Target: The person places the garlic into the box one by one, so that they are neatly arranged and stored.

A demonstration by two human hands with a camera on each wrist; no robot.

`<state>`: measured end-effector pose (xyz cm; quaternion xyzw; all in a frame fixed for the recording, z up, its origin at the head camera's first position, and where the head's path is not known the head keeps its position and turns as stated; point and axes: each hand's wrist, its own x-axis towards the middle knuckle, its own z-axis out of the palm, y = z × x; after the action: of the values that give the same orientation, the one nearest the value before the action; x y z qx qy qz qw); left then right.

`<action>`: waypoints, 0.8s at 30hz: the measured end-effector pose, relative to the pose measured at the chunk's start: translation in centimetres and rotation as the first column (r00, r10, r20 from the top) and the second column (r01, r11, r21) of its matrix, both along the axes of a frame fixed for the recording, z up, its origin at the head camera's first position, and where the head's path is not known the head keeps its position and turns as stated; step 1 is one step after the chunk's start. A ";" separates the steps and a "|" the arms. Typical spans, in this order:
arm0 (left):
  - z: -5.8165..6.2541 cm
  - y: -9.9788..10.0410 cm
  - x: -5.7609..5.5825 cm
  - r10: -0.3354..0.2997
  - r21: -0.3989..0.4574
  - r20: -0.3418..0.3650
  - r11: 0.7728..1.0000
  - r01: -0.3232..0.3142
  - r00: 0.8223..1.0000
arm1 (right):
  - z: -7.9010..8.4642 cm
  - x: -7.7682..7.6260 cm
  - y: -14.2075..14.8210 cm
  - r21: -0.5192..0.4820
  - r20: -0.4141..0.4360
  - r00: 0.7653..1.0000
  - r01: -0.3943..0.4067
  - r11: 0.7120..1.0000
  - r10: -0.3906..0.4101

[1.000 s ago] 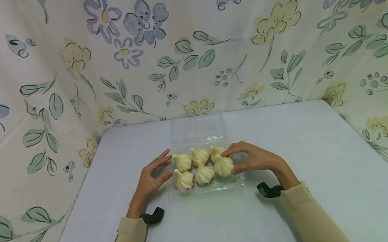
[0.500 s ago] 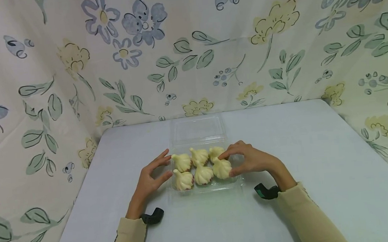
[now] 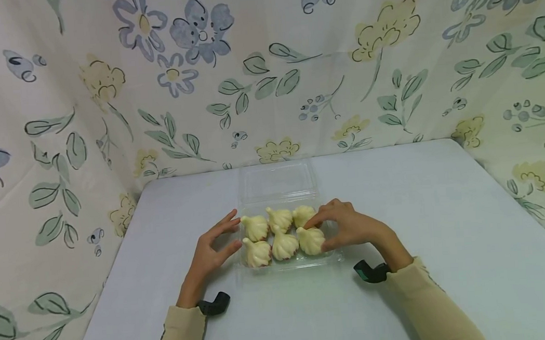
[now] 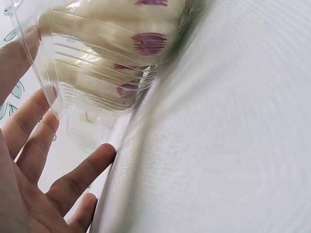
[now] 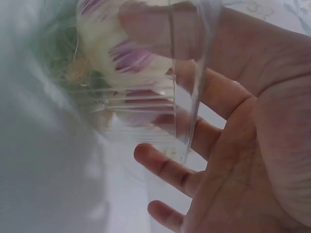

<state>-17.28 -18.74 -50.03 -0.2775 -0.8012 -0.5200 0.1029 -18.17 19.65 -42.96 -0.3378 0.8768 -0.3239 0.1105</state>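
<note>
Several cream-white garlic bulbs with purple streaks lie in two rows in a clear plastic clamshell container (image 3: pixel 292 265). With thumb and index finger my right hand (image 3: pixel 351 225) holds the front right garlic bulb (image 3: pixel 311 241), which sits low in the container. In the right wrist view the thumb (image 5: pixel 146 24) lies inside the wall against the bulb, and the other fingers are spread outside. My left hand (image 3: pixel 212 249) rests at the container's left rim, its fingers spread and fairly straight. The left wrist view shows the fingertips (image 4: pixel 47 97) at that rim, holding no bulb.
The container's lid (image 3: pixel 278 180) lies folded back behind it, towards the far edge. A white cloth covers the table (image 3: pixel 410 193). Flower-printed curtain fabric (image 3: pixel 267 87) hangs behind and at both sides. Black wrist cameras (image 3: pixel 215 303) sit on both wrists.
My right hand has moved slightly left and down, lowering the front right garlic bulb into its place in the row. My left hand has stayed at the left rim.
</note>
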 end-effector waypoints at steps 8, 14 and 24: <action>0.1 0.0 0.0 0.003 -0.014 0.006 1.000 -0.003 1.000 | 0.1 0.1 -0.2 0.020 -0.007 1.000 -0.007 1.000 0.008; -0.1 -0.1 0.1 0.006 -0.016 0.016 1.000 -0.005 1.000 | -0.1 0.0 -0.1 0.036 0.004 1.000 -0.007 0.999 0.007; -0.1 -0.1 0.0 0.004 -0.010 0.017 1.000 -0.004 1.000 | 0.0 0.0 -0.1 0.036 0.013 1.000 -0.019 0.999 0.019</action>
<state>-17.23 -18.86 -50.11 -0.2721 -0.8051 -0.5183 0.0957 -18.20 19.50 -42.93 -0.3421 0.8786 -0.3088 0.1251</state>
